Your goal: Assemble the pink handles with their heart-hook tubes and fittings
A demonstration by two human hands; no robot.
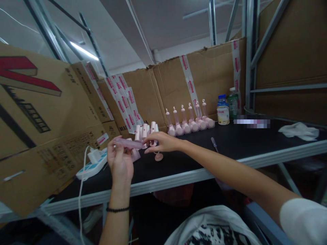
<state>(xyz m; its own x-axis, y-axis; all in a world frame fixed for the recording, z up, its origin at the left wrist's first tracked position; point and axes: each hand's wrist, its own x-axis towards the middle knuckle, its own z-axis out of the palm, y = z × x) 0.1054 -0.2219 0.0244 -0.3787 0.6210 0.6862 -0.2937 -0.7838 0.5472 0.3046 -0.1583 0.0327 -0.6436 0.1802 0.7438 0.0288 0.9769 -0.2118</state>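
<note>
My left hand [120, 161] is raised over the front of the black table [230, 143] and grips a pink stick-shaped part [129, 143] held level. My right hand [162, 141] reaches in from the right; its fingertips pinch the right end of that same part. Just below the right hand a small pink round-footed piece [158, 156] stands on the table. Behind the hands stand a few pink and white upright units [146, 131].
A row of several pink round-based units [190, 122] lines the back. Two bottles [226, 109] stand to their right, a screwdriver [214, 143] lies mid-table, a white cloth [298, 131] far right. A white power strip [93, 163] with charger sits left. Cardboard walls surround the table.
</note>
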